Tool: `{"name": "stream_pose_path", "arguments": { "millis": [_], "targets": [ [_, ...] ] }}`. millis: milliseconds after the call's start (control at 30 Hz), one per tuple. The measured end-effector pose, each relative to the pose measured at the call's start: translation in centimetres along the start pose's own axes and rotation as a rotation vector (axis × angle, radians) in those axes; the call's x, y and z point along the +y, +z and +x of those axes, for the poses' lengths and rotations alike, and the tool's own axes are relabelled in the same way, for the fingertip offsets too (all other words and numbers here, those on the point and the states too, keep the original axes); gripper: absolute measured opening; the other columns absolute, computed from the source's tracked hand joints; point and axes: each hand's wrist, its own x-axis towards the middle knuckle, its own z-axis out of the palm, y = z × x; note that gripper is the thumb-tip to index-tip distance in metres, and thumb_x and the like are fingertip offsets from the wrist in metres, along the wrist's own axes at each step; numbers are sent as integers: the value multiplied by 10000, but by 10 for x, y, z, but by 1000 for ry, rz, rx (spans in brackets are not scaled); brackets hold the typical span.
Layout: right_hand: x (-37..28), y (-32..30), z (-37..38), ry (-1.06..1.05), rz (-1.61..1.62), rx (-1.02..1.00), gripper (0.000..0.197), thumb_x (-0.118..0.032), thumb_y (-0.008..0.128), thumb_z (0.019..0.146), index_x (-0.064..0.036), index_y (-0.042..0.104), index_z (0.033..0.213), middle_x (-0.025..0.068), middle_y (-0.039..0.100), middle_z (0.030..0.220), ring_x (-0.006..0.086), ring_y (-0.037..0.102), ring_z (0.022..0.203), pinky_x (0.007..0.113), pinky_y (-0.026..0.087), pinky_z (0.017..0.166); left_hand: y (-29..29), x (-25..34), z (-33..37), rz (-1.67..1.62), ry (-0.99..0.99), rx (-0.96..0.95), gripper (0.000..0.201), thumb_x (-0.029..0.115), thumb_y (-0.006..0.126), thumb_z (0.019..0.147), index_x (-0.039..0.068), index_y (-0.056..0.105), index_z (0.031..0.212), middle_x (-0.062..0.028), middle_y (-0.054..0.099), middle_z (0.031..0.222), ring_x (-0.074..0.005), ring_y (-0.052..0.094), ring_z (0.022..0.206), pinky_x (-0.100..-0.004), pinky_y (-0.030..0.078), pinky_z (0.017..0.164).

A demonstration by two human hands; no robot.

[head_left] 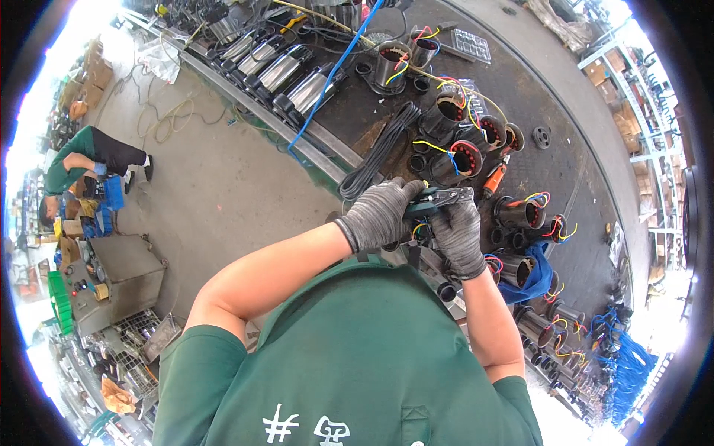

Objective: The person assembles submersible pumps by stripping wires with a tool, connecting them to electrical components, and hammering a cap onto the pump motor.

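Grey knitted gloves cover both my hands, which are close together at the table's near edge. My left hand [378, 215] is closed around the dark green handles of a pair of pliers [422, 206], whose metal head points right. My right hand [460, 236] is closed at the pliers' head; what its fingers pinch is hidden. A yellow and blue wire shows just below the pliers. Just beyond my hands lies a black motor housing [448, 169] with a red-dotted ring and loose coloured wires. Beside it is an orange-handled tool [494, 178].
More black housings [520, 213] with coloured wires stand along the dark table [550, 160]. A black cable bundle [381, 152] and shiny metal cylinders [309, 91] lie left of them. A blue hose [327, 82] crosses the table edge. Another person [93, 160] bends over blue bins at far left.
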Motion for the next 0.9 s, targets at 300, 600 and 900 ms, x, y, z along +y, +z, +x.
{"name": "stream_pose_path", "arguments": {
  "millis": [300, 600, 900],
  "targets": [
    [6, 2, 0, 77, -61, -4, 198, -62, 704, 902, -29, 747, 1092, 189, 749, 966, 379, 719, 940, 434, 562, 847, 1, -18, 32, 25, -12, -180, 563, 161, 829, 783, 67, 656, 1311, -216, 753, 1070, -411, 741, 1005, -470, 596, 869],
    [3, -3, 5, 78, -56, 13, 219, -55, 702, 860, -25, 752, 1072, 197, 732, 1071, 408, 673, 1027, 462, 546, 915, 9, -27, 32, -115, 18, -24, 743, 235, 903, 712, 66, 621, 1379, -229, 684, 1247, -422, 680, 1161, -464, 559, 1021],
    [2, -2, 4, 70, -124, 32, 176, -57, 752, 827, 2, 751, 992, 176, 705, 989, 372, 667, 972, 453, 554, 868, 3, -174, 92, 278, -703, 14, 898, 427, 846, 801, 200, 460, 1580, -221, 611, 1387, -400, 657, 1267, -453, 552, 1059]
  ]
}}
